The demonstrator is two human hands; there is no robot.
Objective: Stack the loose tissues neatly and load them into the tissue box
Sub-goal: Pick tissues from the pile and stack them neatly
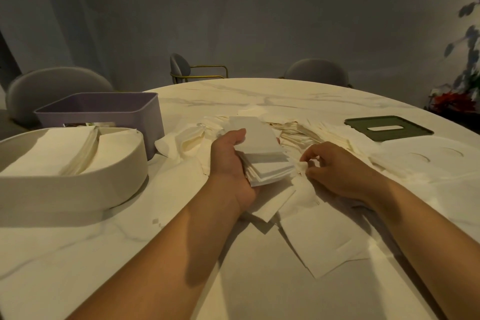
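My left hand (228,163) holds a neat stack of white folded tissues (262,153) palm-up above the table, thumb along its left edge. Just right of the stack, my right hand (335,171) pinches a crumpled bit of a loose tissue (302,166) between thumb and fingertips. Many more loose tissues (311,130) lie spread behind the hands, and flat ones (322,239) lie in front. At the left stands a cream tissue box (78,187), open-topped, with tissues stacked inside. The green box lid (388,128) with its slot lies at the right.
A purple plastic bin (104,112) stands behind the cream box. The round marble table (78,254) reaches to its far edge, where grey chairs (315,71) stand. A plant (465,60) is at the far right.
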